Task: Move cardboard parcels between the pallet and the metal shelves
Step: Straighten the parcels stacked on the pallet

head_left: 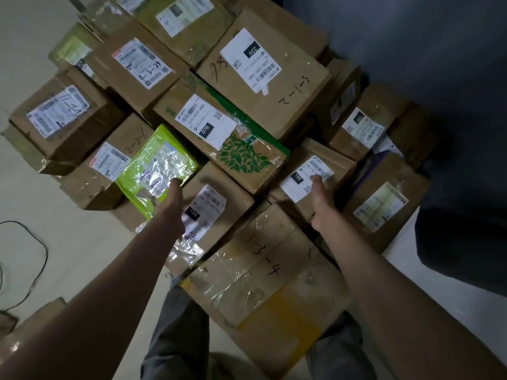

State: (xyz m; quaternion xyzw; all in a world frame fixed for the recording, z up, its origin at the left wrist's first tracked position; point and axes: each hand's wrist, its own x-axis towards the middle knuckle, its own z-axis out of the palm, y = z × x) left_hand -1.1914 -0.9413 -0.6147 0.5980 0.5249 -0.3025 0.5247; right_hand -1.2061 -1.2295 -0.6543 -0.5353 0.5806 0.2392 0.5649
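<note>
Head view looks down on a crowded heap of cardboard parcels — no pallet or shelf shows under them. At far left a black cable (38, 259) loops over the pale floor (68, 237). Next comes a box marked 11-2 (59, 116), and behind it one marked 4-3-24 (142, 63). A lime-green parcel (157, 165) lies tilted against its neighbours; the left hand (171, 198) reaches to its near right corner, but blur hides the fingers, so I cannot tell whether they grip it or only touch it. Just right of that hand sits a box with a 15H label (208, 209), and beyond it a box printed with green leaves (241, 157) crowds the lime parcel's far edge. Nearest the person lies a long box marked 3-3-4 (263, 264), between the two forearms. Behind, the big 220 box (263, 69) sits on top. The right hand (322, 204) clasps the near left edge of the box labelled 150 (312, 176), thumb laid across its label, fingers tucked under out of sight. Boxes press in on both sides of it — further right a pale-labelled box (384, 207) leans close.
</note>
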